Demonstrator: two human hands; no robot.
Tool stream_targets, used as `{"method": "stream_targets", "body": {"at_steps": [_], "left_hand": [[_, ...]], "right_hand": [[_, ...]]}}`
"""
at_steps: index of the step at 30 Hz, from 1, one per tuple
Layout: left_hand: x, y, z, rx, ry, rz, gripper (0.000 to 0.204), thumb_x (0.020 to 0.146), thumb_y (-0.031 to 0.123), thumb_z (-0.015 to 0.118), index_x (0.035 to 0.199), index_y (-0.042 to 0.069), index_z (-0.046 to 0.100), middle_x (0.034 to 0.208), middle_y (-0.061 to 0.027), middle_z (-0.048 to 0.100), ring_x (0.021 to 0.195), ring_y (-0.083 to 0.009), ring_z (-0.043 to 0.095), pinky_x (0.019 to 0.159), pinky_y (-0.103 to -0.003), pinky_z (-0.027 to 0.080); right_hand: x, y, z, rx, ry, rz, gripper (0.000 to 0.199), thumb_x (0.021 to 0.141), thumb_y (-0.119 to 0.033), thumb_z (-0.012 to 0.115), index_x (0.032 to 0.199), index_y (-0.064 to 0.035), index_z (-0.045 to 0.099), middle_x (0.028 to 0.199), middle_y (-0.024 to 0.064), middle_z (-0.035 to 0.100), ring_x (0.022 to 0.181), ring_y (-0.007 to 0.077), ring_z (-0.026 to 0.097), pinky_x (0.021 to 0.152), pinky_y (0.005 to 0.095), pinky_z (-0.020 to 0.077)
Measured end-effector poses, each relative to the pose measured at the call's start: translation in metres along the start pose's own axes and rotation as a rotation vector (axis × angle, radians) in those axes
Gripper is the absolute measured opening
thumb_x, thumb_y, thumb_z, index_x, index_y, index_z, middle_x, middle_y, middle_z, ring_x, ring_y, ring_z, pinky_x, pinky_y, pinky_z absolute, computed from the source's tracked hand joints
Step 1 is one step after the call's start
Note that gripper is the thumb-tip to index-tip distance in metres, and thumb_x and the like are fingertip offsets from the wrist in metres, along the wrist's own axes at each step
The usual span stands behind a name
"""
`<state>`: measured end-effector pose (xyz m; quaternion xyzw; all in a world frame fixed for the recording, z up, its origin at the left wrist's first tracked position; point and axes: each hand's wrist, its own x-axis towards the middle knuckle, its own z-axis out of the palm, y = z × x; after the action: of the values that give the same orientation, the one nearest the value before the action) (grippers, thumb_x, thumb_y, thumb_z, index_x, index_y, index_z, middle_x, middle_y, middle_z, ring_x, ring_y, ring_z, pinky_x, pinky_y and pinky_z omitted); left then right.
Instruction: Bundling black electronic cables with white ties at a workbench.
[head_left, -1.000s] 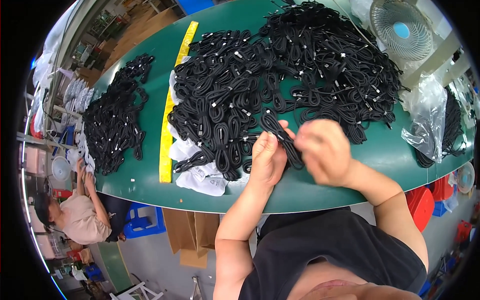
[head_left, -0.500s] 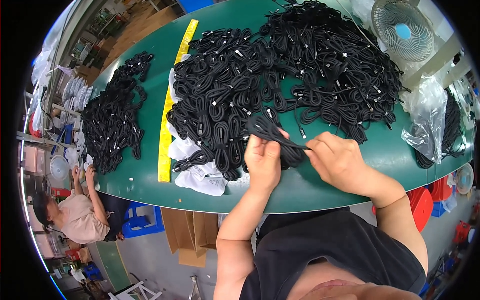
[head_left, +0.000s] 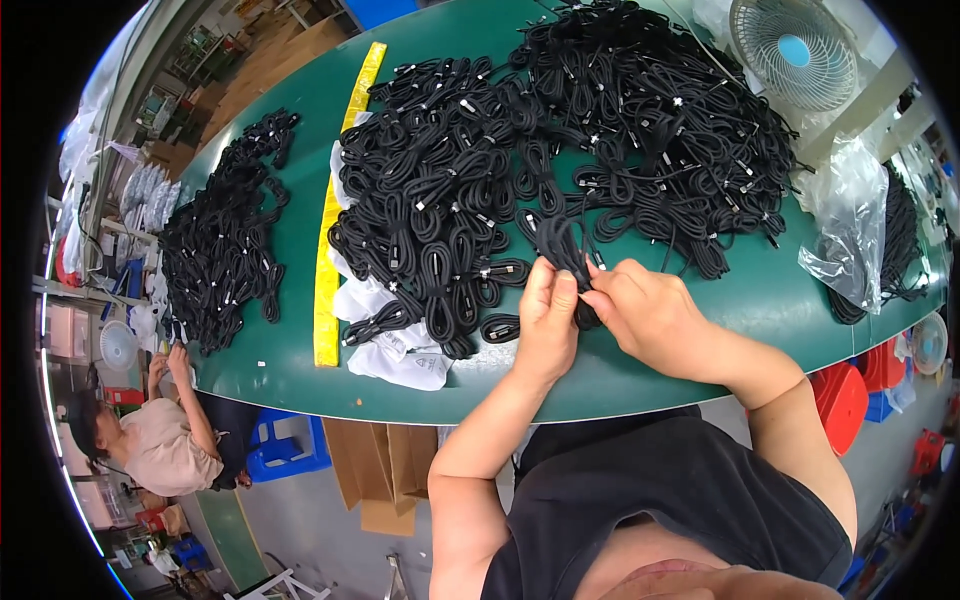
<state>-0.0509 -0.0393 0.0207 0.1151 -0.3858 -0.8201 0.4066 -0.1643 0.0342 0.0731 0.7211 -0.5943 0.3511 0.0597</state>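
Note:
Between my hands is a coiled black cable (head_left: 562, 243), its loops pointing away from me above the table's near edge. My left hand (head_left: 548, 318) is closed round the lower part of the coil, thumb on top. Right beside it, my right hand (head_left: 640, 312) pinches at the middle of the same coil; my fingers hide what exactly they grip there. Just beyond and to the left spreads a heap of bundled black cables (head_left: 420, 190) with silvery plug ends. Another, larger cable heap (head_left: 660, 120) lies farther off to the right.
A yellow strip (head_left: 328, 250) crosses the green table (head_left: 290, 370), with white bags (head_left: 400, 355) beside it. More cables (head_left: 215, 250) lie left, near a co-worker (head_left: 160, 430). A fan (head_left: 793, 52) and a clear plastic bag (head_left: 850, 230) are at right.
My left hand has moved slightly right and turned the coil, so its loops now point away from me. My right hand has come in closer, next to the left.

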Motion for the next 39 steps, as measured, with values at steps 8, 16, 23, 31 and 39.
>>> {"method": "stream_targets", "body": {"at_steps": [8,16,23,31,39], "left_hand": [[0.004,0.013,-0.001,-0.155,-0.283,-0.372,0.046,0.094,0.035,0.035,0.122,-0.001,0.04,0.085,-0.0123,0.056,0.057,-0.0169,0.054,0.043,-0.025,0.042],[0.004,0.01,0.005,-0.084,0.111,-0.346,0.041,0.095,0.034,0.032,0.102,-0.003,0.049,0.081,-0.0148,0.058,0.058,-0.0204,0.06,0.038,-0.026,0.046],[-0.005,-0.007,0.022,0.198,0.2,-0.137,0.046,0.096,0.038,0.029,0.099,-0.003,0.048,0.078,-0.0106,0.056,0.05,-0.015,0.055,0.035,-0.022,0.041],[-0.022,0.008,0.016,0.541,-0.171,-0.391,0.025,0.093,0.025,0.044,0.099,0.001,0.05,0.069,-0.0025,0.056,0.05,-0.0064,0.049,0.042,-0.019,0.035],[-0.061,-0.01,0.009,-0.13,-0.314,-0.714,0.033,0.091,0.035,0.048,0.108,0.007,0.046,0.079,-0.0071,0.051,0.054,-0.0064,0.039,0.043,-0.016,0.029]], "right_hand": [[0.026,0.032,-0.009,1.006,0.131,0.44,0.037,0.089,-0.027,0.052,0.114,0.0001,0.051,0.105,0.0101,0.056,0.096,0.0171,0.055,0.075,0.0283,0.0469],[0.016,0.031,0.011,1.474,0.236,0.732,0.024,0.09,-0.012,0.047,0.109,0.0021,0.052,0.083,0.0059,0.056,0.08,0.0127,0.057,0.082,0.0302,0.0481],[0.004,-0.008,0.02,1.183,0.512,0.528,0.026,0.095,-0.014,0.038,0.114,0.0015,0.046,0.078,0.0045,0.054,0.065,0.0054,0.053,0.039,0.0169,0.0403],[0.018,0.007,0.007,1.501,0.491,0.956,0.033,0.096,-0.029,0.037,0.097,0.0016,0.049,0.06,0.0024,0.041,0.046,0.0096,0.039,0.044,0.0261,0.0392],[-0.023,-0.004,-0.009,1.401,0.076,0.496,0.043,0.096,-0.035,0.031,0.088,0.0038,0.049,0.051,0.0033,0.036,0.04,0.0096,0.033,0.037,0.0239,0.0317]]}}
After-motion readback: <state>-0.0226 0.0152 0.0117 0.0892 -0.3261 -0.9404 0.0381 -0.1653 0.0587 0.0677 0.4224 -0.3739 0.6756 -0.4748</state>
